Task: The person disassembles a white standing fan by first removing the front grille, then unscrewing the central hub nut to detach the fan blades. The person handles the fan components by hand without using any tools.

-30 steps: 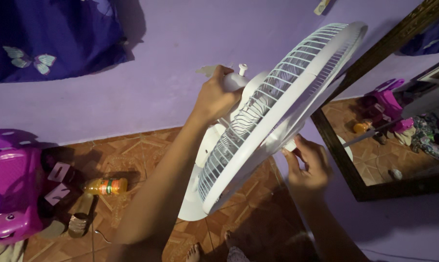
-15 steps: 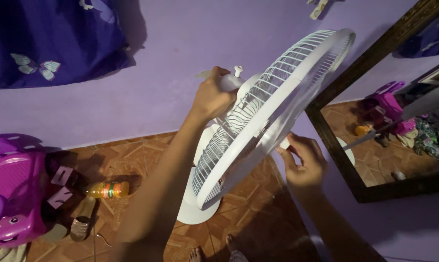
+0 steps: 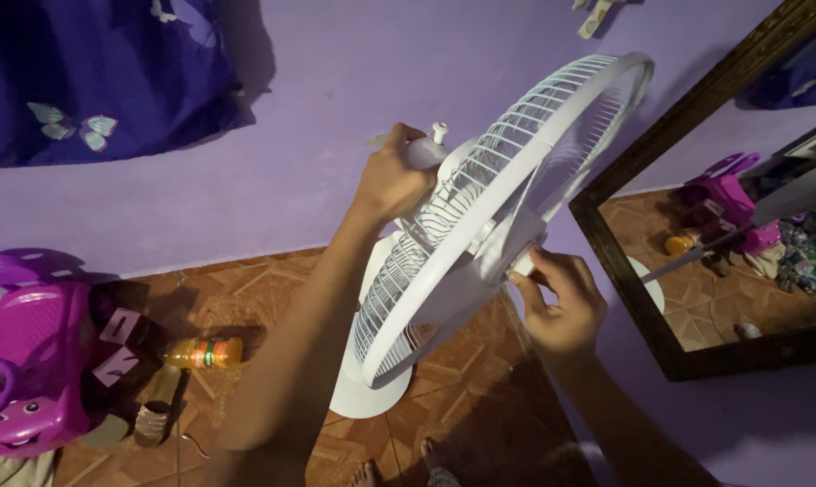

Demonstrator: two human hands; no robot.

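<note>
A white pedestal fan [image 3: 480, 207] stands tilted in front of me, its round wire cage facing right and its disc base [image 3: 358, 397] on the tiled floor. My left hand [image 3: 391, 185] is wrapped around the motor housing at the back, just under a small white knob [image 3: 439, 132]. My right hand [image 3: 559, 302] pinches the lower front rim of the cage, fingers closed on the white ring.
A dark-framed mirror [image 3: 642, 298] leans on the purple wall at right. A pink ride-on toy [image 3: 29, 361], an orange bottle [image 3: 200, 352] and sandals [image 3: 151, 410] lie at left. A dark blue butterfly curtain [image 3: 92, 72] hangs upper left. My bare toes [image 3: 363, 471] show at the bottom.
The fan cage has swung slightly left and turned more edge-on. My right hand has slid up a little along the rim; my left hand has stayed on the motor housing.
</note>
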